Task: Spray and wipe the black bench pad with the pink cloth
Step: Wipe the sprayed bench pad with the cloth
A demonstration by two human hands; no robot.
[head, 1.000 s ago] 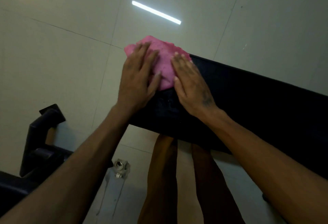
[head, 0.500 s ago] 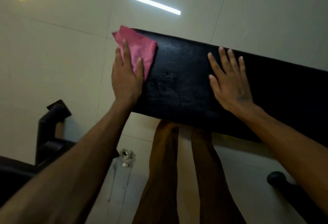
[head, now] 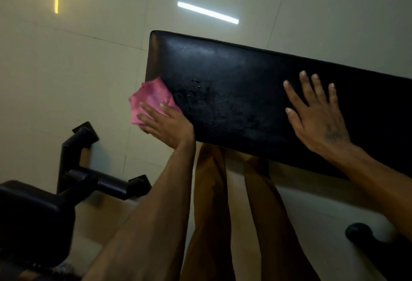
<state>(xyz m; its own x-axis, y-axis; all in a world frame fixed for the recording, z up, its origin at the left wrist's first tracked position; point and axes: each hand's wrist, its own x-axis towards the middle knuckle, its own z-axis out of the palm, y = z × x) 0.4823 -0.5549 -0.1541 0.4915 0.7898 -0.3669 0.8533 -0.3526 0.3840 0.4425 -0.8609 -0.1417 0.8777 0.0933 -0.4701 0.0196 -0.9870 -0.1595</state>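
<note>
Pink cloth (head: pixel 149 99) is pressed by the left hand (head: pixel 166 124) against the near-left corner of the black bench pad (head: pixel 245 84), its fingers laid nearly straight over the fabric. Well to the right, the right hand (head: pixel 316 115) is spread flat on the pad, nothing held. Wet droplets (head: pixel 196 95) are seen between both hands.

The black bench pad (head: pixel 256 93) carries wet droplets (head: pixel 196 95), with the pink cloth (head: pixel 149 100) seemingly at its left edge.
</note>
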